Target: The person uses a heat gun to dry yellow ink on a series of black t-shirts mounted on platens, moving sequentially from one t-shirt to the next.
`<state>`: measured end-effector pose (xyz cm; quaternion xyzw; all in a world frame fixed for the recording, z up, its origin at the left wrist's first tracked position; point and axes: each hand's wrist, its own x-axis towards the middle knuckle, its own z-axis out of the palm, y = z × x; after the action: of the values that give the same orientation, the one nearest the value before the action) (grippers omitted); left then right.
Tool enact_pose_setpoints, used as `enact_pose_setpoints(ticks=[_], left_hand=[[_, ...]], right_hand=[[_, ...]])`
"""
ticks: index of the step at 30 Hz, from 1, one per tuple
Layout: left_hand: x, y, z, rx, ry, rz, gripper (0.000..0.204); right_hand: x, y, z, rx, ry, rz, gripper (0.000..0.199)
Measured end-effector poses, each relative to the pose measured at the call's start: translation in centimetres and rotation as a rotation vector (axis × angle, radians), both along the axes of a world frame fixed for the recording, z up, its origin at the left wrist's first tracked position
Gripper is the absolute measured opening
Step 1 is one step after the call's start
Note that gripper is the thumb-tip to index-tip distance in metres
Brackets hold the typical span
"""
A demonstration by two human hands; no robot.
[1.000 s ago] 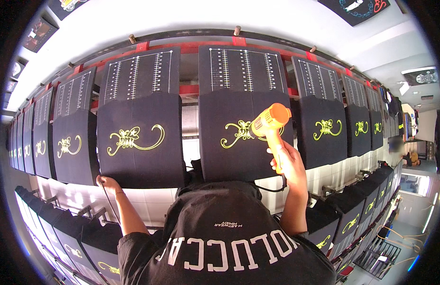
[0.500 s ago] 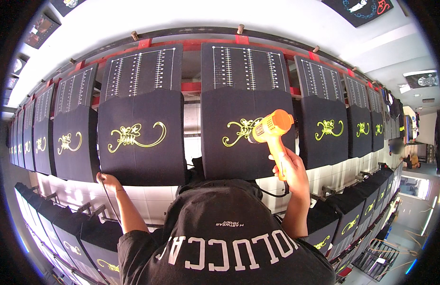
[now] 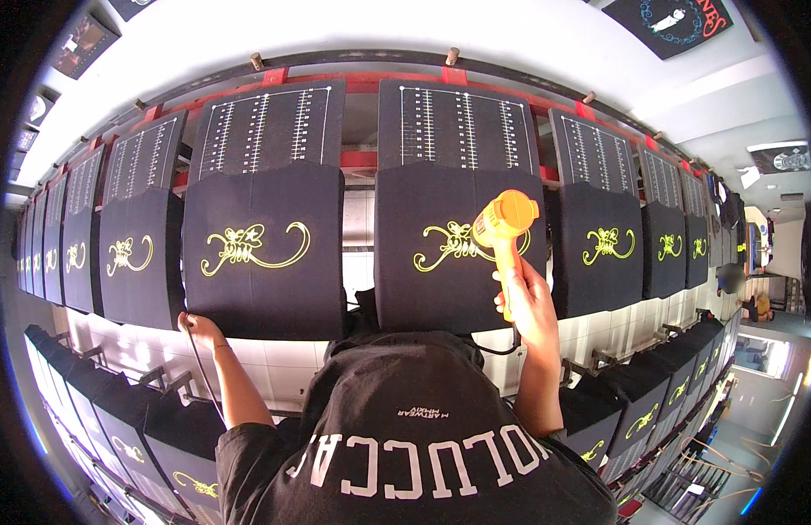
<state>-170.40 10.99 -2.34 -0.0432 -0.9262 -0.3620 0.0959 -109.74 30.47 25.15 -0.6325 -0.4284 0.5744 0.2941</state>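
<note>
My right hand (image 3: pixel 531 306) is closed around the handle of an orange heat gun (image 3: pixel 508 223). The gun is above a black shirt (image 3: pixel 423 302) stretched over a board, partly covering its yellow-green line print (image 3: pixel 445 248); its nozzle is mostly hidden. At the lower left corner of the neighbouring black shirt (image 3: pixel 274 306), my left hand (image 3: pixel 200 331) grips a dark cord (image 3: pixel 200 367) that runs down toward my body. That shirt carries the same print, a winged figure with a long curling tail.
More boards with printed black shirts (image 3: pixel 608 245) line up on both sides, their upper ends marked with white scales. A red and black rail (image 3: pixel 361 81) runs behind them. Another row of shirt-covered boards (image 3: pixel 173 446) stands behind me, across a tiled aisle. A person (image 3: pixel 759 308) is far right.
My right hand has moved slightly up and left. The heat gun has turned, so its nozzle is less visible and more of its rear faces me. My left hand stays at the shirt corner.
</note>
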Motion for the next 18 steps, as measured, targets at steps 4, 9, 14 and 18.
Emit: enact_pose_setpoints(ticks=[4,9,14,18], left_hand=[[0.1,0.0,0.0,-0.017,-0.027,0.019,0.036],[-0.7,-0.7,-0.8,0.022,0.063,-0.018,0.035],[0.1,0.2,-0.4,0.058,0.052,-0.018,0.034],[-0.4,-0.1,-0.6,0.072,0.025,-0.002,0.032]], right_hand=[[0.6,0.4,0.1,-0.095,0.085,0.047,0.041],[-0.9,0.3,-0.4,-0.016,0.076,0.075,0.046],[-1.7,1.0,-0.3,-0.054,0.100,0.081,0.046],[-2.5,2.2,0.4,-0.116,0.109,0.110,0.045]])
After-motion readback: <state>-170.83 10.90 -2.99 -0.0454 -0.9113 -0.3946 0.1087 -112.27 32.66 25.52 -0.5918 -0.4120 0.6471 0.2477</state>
